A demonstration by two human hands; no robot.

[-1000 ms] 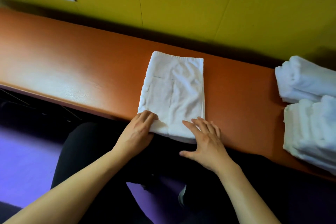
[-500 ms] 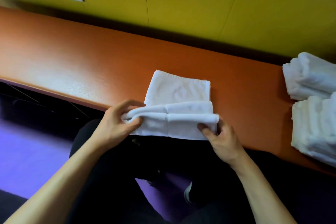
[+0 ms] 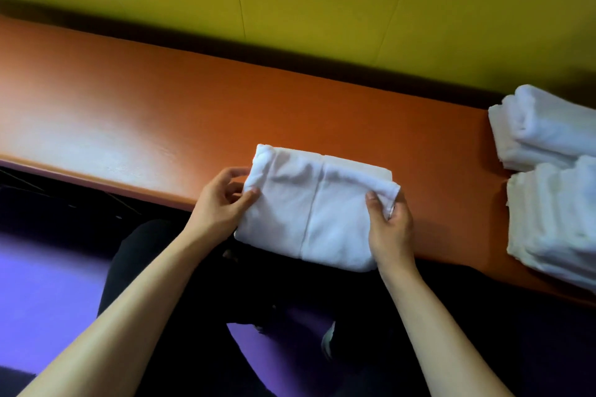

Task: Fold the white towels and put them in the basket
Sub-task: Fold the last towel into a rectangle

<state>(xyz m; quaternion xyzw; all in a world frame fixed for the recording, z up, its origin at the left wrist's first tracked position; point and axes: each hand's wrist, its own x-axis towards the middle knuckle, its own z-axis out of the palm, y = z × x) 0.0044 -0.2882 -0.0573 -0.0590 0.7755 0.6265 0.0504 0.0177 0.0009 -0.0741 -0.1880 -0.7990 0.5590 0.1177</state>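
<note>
Folded over since before, white towel [image 3: 309,213] sits doubled, each grip pinching a corner

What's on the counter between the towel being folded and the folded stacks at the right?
Nothing: in the head view only bare orange counter separates the towel, pinched by the right hand, from the folded stacks.
</note>
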